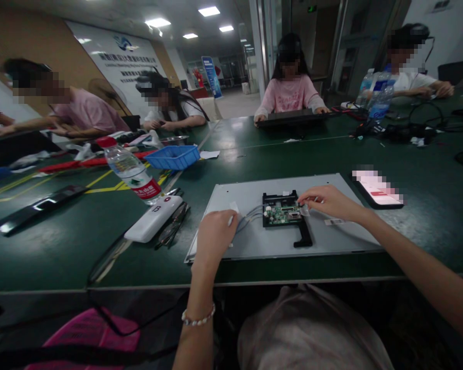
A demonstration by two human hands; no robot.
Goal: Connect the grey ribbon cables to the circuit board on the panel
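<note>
A flat grey metal panel (250,190) lies on the green table in front of me. On its middle sits a black plastic bracket (303,234) carrying a green circuit board (281,215). Thin grey-blue wires (250,215) run from the board's left side toward my left hand (216,231). That hand rests over the panel's left part with its fingers curled in, and what they hold is hidden. My right hand (324,201) pinches at the board's right edge, beside a small pale strip (304,210). Whatever is between those fingertips is too small to name.
A phone (376,189) lies right of the panel. To the left are a white power bank (154,218), folded glasses (173,226), a water bottle (133,172) and a blue bin (173,157). Several people sit around the table; one holds a dark panel (293,118) opposite.
</note>
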